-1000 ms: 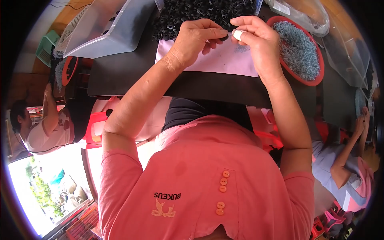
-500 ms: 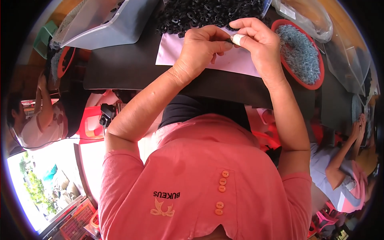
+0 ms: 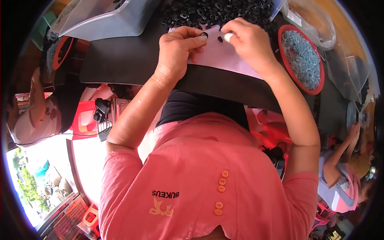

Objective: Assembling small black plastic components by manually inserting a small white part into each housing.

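Note:
Between the thumb and forefinger of my left hand [image 3: 176, 48] is a small round black plastic part [image 3: 204, 35]. To its right, my right hand [image 3: 252, 46] is closed, thumb against curled fingers, with a white wrap on the thumb; whatever it may hold is hidden. A short black piece [image 3: 220, 39] lies just left of that thumb on the pale pink sheet [image 3: 228, 58]. Beyond both hands is a heap of small black plastic parts [image 3: 216, 14], some toothed or clip-like.
A red basin [image 3: 283, 56] full of tiny silvery-blue pieces stands right of my right hand. Far left is a translucent bin [image 3: 108, 28]; clear plastic bags [image 3: 312, 24] lie far right. The dark table [image 3: 116, 60] ends before my waist. Other people sit at both sides.
My hands have moved apart, the left going left and the right slightly right. A black part now shows in the left fingertips, and a loose black piece is visible on the sheet.

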Tool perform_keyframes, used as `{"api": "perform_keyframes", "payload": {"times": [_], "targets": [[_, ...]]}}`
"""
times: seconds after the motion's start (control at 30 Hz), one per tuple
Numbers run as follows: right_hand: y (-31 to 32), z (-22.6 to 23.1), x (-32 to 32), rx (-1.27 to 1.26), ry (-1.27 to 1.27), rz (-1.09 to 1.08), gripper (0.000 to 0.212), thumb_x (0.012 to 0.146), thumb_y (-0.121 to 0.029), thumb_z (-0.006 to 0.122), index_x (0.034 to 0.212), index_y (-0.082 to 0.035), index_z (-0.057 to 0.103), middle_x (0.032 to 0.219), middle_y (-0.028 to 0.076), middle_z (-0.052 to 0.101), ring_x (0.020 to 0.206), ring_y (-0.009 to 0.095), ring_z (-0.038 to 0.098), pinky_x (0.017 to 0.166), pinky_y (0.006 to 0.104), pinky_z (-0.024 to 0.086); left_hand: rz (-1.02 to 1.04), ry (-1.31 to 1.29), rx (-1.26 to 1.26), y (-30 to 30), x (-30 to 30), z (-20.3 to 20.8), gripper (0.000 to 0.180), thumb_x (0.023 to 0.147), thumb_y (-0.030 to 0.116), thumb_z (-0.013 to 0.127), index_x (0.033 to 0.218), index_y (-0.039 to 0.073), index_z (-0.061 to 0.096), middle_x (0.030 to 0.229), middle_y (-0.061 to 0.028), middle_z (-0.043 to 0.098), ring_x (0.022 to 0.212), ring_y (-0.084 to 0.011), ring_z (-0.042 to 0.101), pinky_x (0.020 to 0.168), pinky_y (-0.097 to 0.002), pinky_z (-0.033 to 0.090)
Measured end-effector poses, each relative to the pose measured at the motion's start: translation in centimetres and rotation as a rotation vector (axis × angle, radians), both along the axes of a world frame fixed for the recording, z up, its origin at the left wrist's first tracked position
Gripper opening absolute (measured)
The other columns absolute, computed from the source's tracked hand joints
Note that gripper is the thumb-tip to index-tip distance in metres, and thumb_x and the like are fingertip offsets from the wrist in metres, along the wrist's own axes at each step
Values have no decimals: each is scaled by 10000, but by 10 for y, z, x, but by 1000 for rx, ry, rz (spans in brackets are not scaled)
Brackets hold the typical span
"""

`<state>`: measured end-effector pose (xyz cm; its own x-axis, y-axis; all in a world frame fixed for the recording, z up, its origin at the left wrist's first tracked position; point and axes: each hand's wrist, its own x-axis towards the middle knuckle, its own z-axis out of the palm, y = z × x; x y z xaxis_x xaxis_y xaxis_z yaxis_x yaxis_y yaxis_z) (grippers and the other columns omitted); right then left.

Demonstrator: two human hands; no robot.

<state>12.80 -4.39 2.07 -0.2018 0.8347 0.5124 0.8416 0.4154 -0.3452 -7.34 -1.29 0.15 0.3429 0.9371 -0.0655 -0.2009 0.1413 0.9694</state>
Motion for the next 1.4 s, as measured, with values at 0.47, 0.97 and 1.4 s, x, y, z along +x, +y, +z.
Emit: {"api": "perform_keyframes", "payload": {"times": [0.47,0.97,1.4], "targets": [[-5,10,-40,-372,857,168,145,781,22,664,921,-9,688,851,55,694,790,103,630,741,248,500,173,-321,40,21,21,25,143,899,46,633,980,-71,617,847,-142,655,742,-210,631,688,-294,509],[-13,10,-29,92,225,186,66,802,-61,624,865,-75,608,826,114,622,732,329,632,635,432,491,54,-436,-106,25,51,13,157,927,56,607,1031,-61,609,901,-128,653,766,-211,623,730,-330,527],[0,30,7,-397,926,27,160,879,-118,602,945,-6,694,761,46,656,706,110,615,666,248,461,-11,-217,69,10,50,18,78,843,-10,673,907,-54,663,765,-90,659,633,-158,619,526,-259,475]]}}
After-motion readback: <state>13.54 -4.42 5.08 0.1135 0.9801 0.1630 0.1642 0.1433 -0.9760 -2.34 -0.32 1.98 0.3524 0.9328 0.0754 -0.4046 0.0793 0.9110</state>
